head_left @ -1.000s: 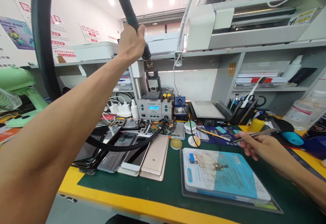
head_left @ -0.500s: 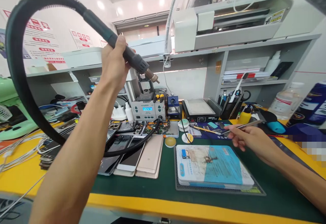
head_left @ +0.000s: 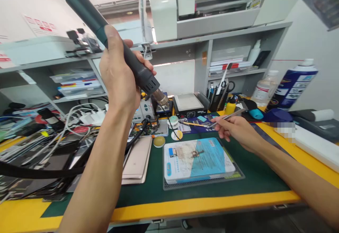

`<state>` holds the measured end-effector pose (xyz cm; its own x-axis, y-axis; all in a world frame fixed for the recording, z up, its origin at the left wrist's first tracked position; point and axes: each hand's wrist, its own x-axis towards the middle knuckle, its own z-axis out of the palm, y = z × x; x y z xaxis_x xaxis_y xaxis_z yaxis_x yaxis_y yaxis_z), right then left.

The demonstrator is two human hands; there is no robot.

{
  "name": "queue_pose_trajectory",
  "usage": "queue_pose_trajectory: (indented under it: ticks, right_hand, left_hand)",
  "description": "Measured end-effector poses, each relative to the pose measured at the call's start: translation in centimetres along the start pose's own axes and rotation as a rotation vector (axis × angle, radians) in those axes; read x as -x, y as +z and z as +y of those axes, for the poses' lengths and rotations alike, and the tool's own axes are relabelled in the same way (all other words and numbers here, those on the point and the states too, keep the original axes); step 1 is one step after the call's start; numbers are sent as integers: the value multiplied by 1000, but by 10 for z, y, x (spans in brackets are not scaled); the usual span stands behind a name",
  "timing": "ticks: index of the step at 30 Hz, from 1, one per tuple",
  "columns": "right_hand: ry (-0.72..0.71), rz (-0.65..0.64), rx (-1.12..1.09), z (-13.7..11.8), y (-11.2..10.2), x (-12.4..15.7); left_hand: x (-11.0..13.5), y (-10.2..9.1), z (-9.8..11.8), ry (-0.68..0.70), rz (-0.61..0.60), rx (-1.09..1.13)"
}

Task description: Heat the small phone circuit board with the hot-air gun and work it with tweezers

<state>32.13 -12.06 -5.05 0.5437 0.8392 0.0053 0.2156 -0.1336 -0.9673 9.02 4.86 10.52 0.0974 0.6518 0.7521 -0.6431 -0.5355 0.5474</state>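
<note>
Above the green bench mat (head_left: pixel 254 176), left hand (head_left: pixel 118 72) is wrapped around the black hot-air gun handle (head_left: pixel 132 67), nozzle angled down-right. Right hand (head_left: pixel 235 131) pinches thin metal tweezers (head_left: pixel 228 116), just beyond the blue-white work pad (head_left: pixel 212 158).

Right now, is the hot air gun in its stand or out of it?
Out of it. The left hand holds the hot air gun in the air above the bench, nozzle angled down toward the blue pad.
</note>
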Motion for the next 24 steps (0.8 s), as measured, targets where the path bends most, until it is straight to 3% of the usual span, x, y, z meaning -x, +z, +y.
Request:
queue_pose_trajectory:
  ticks: [7, 11, 17, 24]
  right_hand:
    - [-74, 6, 25, -3, -1, 6]
    - [-118, 14, 23, -1, -1, 9]
    - [-134, 3, 13, 0, -1, 10]
    - [-126, 13, -8, -2, -3, 9]
  left_hand:
    - [47, 37, -6, -246, -144, -33]
    - [68, 49, -10, -270, -184, -10]
    - [92, 54, -12, -329, -178, 69]
    - [105, 52, -15, -397, -170, 68]
